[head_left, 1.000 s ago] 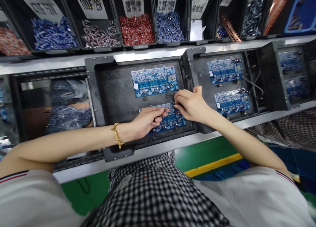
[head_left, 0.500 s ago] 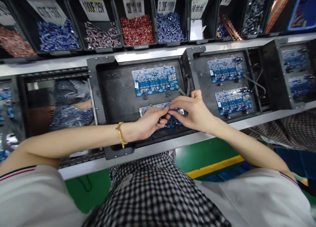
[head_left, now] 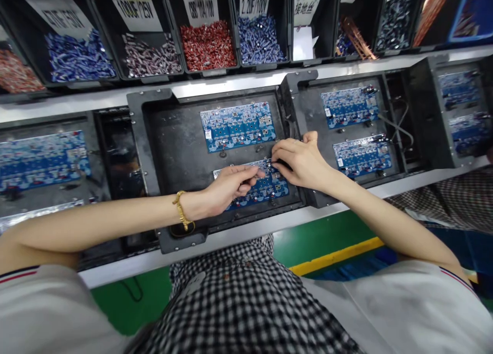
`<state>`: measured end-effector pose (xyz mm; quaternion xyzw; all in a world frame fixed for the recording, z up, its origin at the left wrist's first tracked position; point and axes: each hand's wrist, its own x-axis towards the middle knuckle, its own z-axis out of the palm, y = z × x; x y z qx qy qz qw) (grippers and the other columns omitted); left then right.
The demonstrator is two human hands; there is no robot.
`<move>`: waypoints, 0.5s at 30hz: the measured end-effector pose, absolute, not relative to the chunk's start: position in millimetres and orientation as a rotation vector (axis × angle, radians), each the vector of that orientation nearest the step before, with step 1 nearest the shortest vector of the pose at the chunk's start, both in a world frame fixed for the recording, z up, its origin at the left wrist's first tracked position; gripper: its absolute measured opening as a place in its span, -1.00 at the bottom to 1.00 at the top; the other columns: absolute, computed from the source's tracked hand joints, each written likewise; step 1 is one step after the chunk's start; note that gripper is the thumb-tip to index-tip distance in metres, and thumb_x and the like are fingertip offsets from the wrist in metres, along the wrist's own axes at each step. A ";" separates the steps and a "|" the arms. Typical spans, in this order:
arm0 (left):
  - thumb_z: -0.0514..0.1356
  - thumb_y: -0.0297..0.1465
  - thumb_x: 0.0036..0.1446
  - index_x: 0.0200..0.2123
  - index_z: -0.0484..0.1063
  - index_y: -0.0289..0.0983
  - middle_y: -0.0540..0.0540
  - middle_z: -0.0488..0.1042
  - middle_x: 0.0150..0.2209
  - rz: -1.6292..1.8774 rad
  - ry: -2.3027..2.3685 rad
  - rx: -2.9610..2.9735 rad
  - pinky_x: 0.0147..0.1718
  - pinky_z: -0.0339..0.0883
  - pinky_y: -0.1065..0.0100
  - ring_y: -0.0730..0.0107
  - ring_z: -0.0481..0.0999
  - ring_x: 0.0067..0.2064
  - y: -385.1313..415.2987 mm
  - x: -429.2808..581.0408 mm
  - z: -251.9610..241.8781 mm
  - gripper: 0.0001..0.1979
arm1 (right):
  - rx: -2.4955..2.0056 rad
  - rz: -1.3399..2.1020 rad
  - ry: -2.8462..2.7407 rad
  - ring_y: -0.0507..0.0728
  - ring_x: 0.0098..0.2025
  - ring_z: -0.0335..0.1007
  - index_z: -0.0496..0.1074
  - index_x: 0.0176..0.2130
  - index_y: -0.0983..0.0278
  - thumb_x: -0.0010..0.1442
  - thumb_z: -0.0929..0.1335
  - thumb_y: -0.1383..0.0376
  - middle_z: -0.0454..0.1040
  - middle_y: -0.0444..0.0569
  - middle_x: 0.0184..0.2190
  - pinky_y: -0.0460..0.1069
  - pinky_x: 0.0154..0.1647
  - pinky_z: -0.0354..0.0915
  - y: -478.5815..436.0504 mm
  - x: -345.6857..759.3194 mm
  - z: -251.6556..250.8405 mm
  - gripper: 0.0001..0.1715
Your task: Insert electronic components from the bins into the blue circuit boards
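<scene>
Two blue circuit boards lie in the black tray (head_left: pixel 169 138) in front of me. My left hand (head_left: pixel 231 187) is over the left part of the lower board (head_left: pixel 269 187), its fingers curled and thumb against the forefinger; anything between them is too small to name. At the upper right of that board, my right hand (head_left: pixel 298 161) has its fingertips pinched on something small and dark at the board's surface. The upper board (head_left: pixel 239 125) lies just behind both hands, untouched.
Bins of small parts, red (head_left: pixel 208 45), blue (head_left: pixel 262 38) and others, line the back. A tray to the right holds two boards (head_left: pixel 350 107); another board (head_left: pixel 46 161) lies left. A person's checked clothing (head_left: pixel 454 200) shows at the right.
My hands, together before, have parted slightly, the right one moving to the lower board's upper right. The tray at the left has slid closer, covering the gap where plastic bags showed.
</scene>
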<state>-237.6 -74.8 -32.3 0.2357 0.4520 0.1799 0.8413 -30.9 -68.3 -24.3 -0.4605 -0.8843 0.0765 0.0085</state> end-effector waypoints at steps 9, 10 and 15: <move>0.21 -0.33 0.16 -0.39 0.50 -0.47 0.04 0.18 -0.58 0.441 0.947 0.417 -0.66 -0.22 0.56 0.73 0.03 -0.63 -74.4 -238.2 -36.6 -0.74 | -1.485 0.199 -2.792 0.16 -0.24 0.34 0.43 -0.33 0.33 0.28 0.23 0.27 0.52 0.01 -0.25 0.07 -0.18 -0.15 -73.8 -38.2 -18.7 -0.74; 0.21 -0.32 0.17 -0.41 0.48 -0.47 0.05 0.17 -0.59 0.445 0.947 0.403 -0.66 -0.21 0.56 0.73 0.03 -0.63 -74.0 -237.6 -35.2 -0.73 | -1.478 0.268 -2.743 0.14 -0.25 0.36 0.44 -0.31 0.32 0.29 0.25 0.25 0.53 -0.01 -0.25 0.06 -0.18 -0.14 -74.3 -41.1 -14.8 -0.75; 0.11 -0.39 0.24 -0.51 0.31 -0.40 0.05 0.17 -0.58 0.500 0.865 0.325 -0.65 -0.15 0.58 0.71 0.04 -0.62 -57.8 -234.8 -19.3 -0.71 | -1.317 0.455 -2.549 0.05 -0.30 0.39 0.43 -0.28 0.28 0.29 0.25 0.24 0.54 -0.10 -0.28 0.04 -0.21 -0.14 -59.1 -63.3 8.8 -0.78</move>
